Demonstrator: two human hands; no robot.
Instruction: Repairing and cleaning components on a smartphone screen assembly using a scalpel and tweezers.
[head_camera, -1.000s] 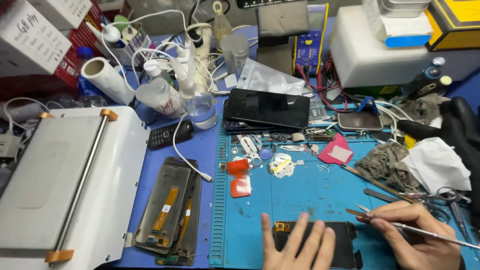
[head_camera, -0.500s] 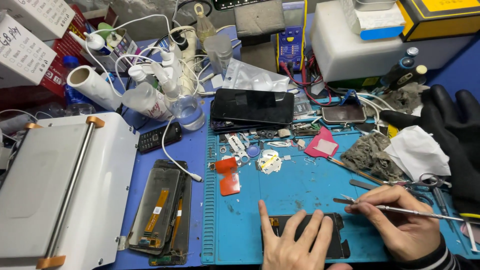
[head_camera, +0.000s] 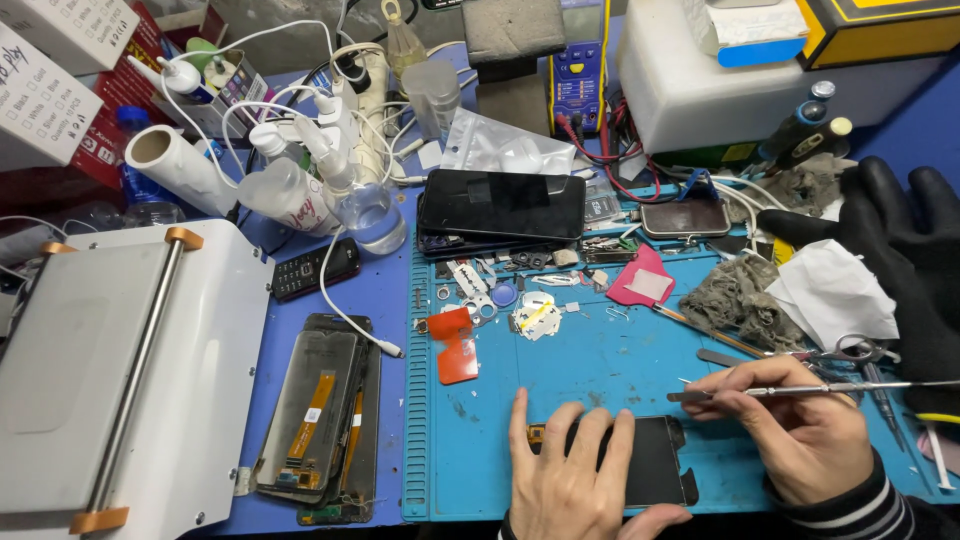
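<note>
Crowded blue tabletop (head_camera: 650, 370); left hand (head_camera: 570, 480) spread flat on thin dark phone part (head_camera: 640, 462), right hand (head_camera: 800, 430) pinched around metal tweezers (head_camera: 790, 391). Probably light, stiff, fragile; best held by edges.

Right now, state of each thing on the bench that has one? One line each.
Left hand: flat, pressing on the black phone panel.
Right hand: pinching metal tweezers, tip off the panel.
Black smartphone: screen dark, lying flat.
Display assemblies: face down, orange flex cables exposed.
Black gloves: off, lying loose.
White machine: lid shut.
</note>
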